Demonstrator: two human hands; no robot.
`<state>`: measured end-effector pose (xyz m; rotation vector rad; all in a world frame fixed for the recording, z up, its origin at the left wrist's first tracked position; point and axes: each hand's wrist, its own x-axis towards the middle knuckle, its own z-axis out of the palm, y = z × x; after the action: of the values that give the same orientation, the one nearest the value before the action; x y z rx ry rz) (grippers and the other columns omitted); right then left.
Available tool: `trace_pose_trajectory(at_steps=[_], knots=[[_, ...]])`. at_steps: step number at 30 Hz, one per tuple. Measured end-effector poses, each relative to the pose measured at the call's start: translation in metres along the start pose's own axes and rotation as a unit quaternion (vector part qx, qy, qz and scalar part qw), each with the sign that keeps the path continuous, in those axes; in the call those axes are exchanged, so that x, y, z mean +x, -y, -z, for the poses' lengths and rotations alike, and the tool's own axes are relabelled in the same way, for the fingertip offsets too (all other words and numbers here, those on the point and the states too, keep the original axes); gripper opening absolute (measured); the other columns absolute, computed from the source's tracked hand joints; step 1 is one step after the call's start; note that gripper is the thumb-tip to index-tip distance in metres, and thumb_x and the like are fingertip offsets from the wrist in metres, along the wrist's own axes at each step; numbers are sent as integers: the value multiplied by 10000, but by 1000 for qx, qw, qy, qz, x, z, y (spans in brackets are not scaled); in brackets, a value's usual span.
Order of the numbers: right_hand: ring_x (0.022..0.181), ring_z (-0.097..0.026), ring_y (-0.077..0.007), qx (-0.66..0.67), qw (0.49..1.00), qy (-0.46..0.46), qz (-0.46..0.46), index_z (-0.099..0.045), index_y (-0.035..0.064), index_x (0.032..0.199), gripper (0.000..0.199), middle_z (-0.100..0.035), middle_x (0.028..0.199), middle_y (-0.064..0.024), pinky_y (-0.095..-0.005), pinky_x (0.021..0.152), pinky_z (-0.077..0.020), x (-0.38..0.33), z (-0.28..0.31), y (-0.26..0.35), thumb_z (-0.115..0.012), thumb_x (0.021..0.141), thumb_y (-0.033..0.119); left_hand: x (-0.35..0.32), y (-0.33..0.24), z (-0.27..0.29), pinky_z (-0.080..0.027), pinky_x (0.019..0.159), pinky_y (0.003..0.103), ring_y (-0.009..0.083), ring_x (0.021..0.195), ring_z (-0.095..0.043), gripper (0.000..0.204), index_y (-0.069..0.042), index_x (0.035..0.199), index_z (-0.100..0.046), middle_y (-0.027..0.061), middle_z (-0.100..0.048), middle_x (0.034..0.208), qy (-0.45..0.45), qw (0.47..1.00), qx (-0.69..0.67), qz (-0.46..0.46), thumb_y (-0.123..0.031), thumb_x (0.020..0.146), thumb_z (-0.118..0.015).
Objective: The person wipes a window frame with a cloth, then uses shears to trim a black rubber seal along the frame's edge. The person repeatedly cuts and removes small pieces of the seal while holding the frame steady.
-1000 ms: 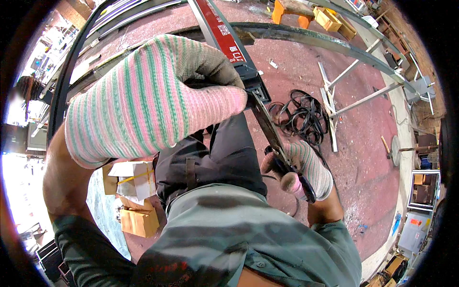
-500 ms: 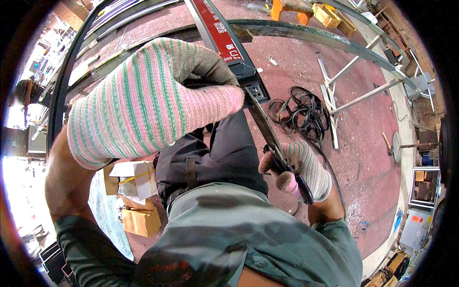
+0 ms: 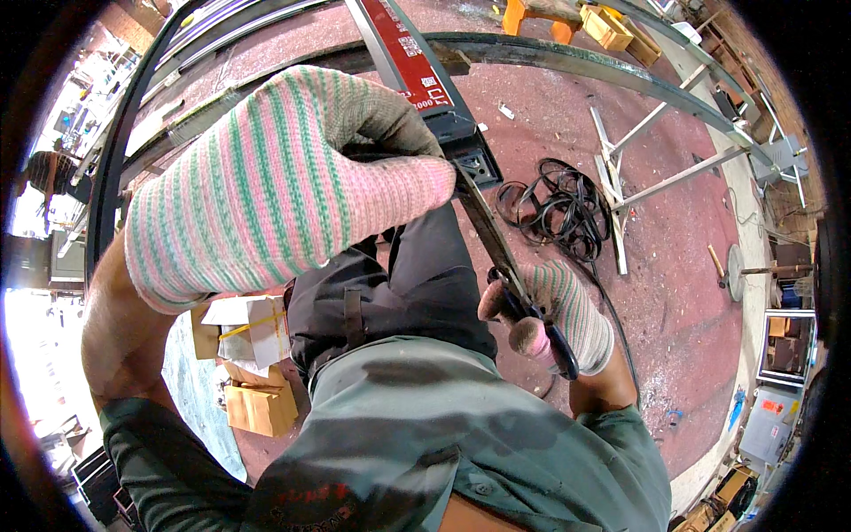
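Both my hands wear pink-and-green striped knit gloves. My left hand (image 3: pixel 275 177) is raised close to the camera, its fingers curled shut at the black end cap (image 3: pixel 470 155) of a long red level (image 3: pixel 399 40) that runs up and away. What lies inside the fist is hidden. A dark flat metal strip (image 3: pixel 492 244) slants down from the end cap to my right hand (image 3: pixel 563 310). That hand is shut on the strip's lower end, and a dark tip sticks out below the fist. My dark trousers and green shirt fill the frame underneath.
A coil of black cable (image 3: pixel 554 208) lies on the red floor beside a white metal stand (image 3: pixel 620 186). A curved dark steel rail (image 3: pixel 620 75) arcs across the top. Cardboard boxes (image 3: pixel 257 403) sit at lower left, a hammer (image 3: pixel 716 262) at right, and an orange stool (image 3: pixel 532 13) is far off.
Almost nothing. Both hands keep their grips. My right hand has shifted very slightly along the dark strip.
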<state>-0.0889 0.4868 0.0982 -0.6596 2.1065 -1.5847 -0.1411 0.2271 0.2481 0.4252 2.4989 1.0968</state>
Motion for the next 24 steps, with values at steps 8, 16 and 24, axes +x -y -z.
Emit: trace_pose_trajectory(at_steps=[8,16,24], knots=[[627,-634,-213,-1,1000,18,-11,-669,48,868,750,-628,685,-64,-331,593,-476,0,1,1,-667,767,791,1,1,1,-531,759,267,85,795,-629,282,19,985,-716,28,-695,847,10,1000,18,10,-245,890,-742],[641,-649,-212,53,997,50,-17,-666,58,919,696,-628,671,-72,-334,601,-487,-2,4,2,-693,779,739,2,0,1,-537,756,271,91,797,-635,286,21,982,-712,35,-697,846,23,999,-17,18,-246,886,-750],[633,-635,-210,29,998,46,-34,-668,60,908,679,-625,675,-77,-330,599,-483,-2,4,7,-720,766,722,2,-3,0,-538,756,268,92,793,-636,251,16,987,-711,31,-699,859,29,999,-9,22,-213,890,-744]])
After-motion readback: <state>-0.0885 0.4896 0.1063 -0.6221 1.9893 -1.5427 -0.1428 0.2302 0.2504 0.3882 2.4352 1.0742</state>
